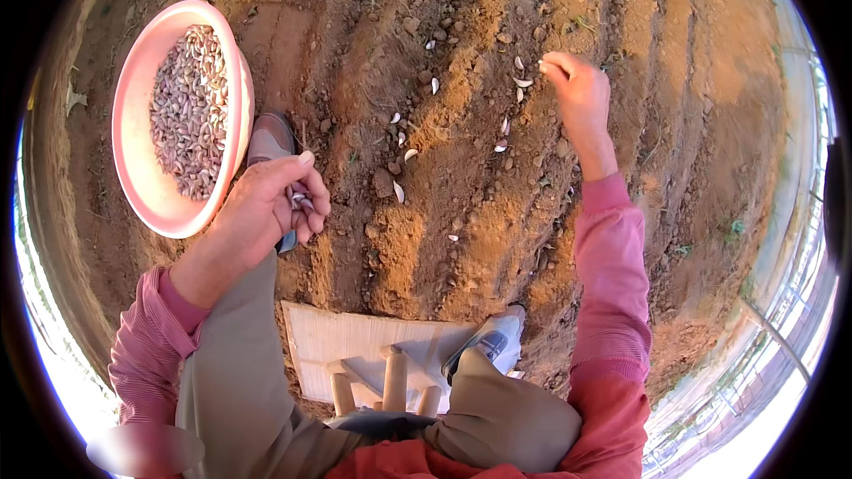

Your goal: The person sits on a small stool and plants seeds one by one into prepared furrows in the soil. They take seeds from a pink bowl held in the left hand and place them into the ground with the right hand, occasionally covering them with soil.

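My left hand (276,203) curls around several purple-skinned garlic cloves (301,199), just right of a pink plastic basin (181,225) filled with more cloves (190,113). Over the furrowed soil at the upper right, my right hand (579,90) pinches a small pale object, probably a garlic clove (542,65), between thumb and finger. Left of that hand, several whitish garlic cloves (522,82) lie along one furrow. Another scattered line of cloves (411,154) lies in the furrow between my hands.
My shoes (271,136) rest on the left and right, the right one at the edge of a pale board (319,346). Wooden stool legs (395,379) stand on that board. Clods and small stones (383,183) dot the ridges. A pole (775,339) crosses the right rim.
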A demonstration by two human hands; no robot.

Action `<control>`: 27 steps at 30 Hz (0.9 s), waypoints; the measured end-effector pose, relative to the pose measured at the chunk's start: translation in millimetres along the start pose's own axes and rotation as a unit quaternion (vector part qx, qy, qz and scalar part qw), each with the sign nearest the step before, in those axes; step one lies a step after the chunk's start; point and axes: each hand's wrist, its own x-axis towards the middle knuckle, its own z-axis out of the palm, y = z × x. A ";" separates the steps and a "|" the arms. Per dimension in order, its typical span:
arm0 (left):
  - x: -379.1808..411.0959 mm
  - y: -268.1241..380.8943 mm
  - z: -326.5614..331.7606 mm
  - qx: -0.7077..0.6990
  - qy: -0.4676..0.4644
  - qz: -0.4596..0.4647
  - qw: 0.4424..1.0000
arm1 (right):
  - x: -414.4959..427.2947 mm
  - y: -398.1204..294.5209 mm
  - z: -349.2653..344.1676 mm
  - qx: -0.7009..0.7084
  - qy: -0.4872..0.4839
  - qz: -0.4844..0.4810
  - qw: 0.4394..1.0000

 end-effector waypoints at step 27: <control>3.6 -8.0 -0.6 -0.003 0.003 -0.015 1.000 | 2.4 -10.9 22.4 0.065 -0.053 0.075 0.994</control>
